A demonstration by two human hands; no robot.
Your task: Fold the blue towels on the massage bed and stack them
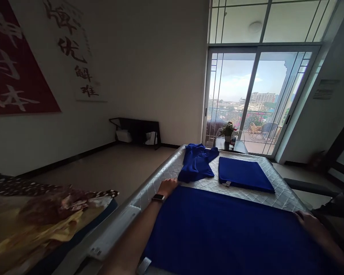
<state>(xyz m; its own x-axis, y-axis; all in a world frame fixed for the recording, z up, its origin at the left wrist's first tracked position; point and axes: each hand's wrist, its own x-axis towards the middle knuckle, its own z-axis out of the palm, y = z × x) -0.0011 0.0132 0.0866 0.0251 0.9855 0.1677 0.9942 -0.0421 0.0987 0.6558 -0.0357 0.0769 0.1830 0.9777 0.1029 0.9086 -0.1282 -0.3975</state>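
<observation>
A wide piece of dark blue cloth (232, 233) lies spread flat over the near part of the mattress, with a white tag (144, 265) at its lower left edge. My left hand (168, 186), a watch on its wrist, has its fingers closed on the far left corner of this cloth. At the far right corner, my right hand (307, 221) is in shadow, its fingers closed at the edge. Just beyond lie a crumpled blue shirt (197, 164) and, right of it, a neatly folded blue cloth (243, 173) with a small white label.
The silver quilted mattress (160, 183) carries the cloths. A bed with rumpled yellow and brown bedding (46, 217) stands at left. Beyond the mattress are a small dark table (237, 147) with a potted plant (227, 131) and sliding glass doors. A black rack (137, 131) stands by the wall.
</observation>
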